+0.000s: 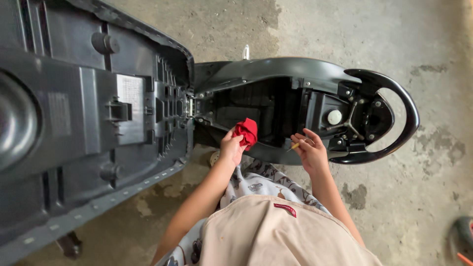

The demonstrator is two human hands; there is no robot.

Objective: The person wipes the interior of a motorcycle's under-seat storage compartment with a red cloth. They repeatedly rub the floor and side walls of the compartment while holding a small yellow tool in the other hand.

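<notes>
1. Red cloth point(246, 132) sits bunched in your left hand point(231, 147), fingers pinched tight around it, at the near edge of the scooter's open storage well point(256, 106).
2. Your right hand point(311, 151) holds a thin yellowish stick point(294, 146) between thumb and fingers, just right of the cloth.
3. Both hands hover over the near rim of the dark scooter body point(276, 66), apart from each other.
4. To the left, the raised seat point(93, 113) shows its grey plastic underside.
5. At the right, a black grab handle point(394, 116) curves around a white cap point(334, 116).
6. Stained concrete floor point(419, 39) lies all around.
</notes>
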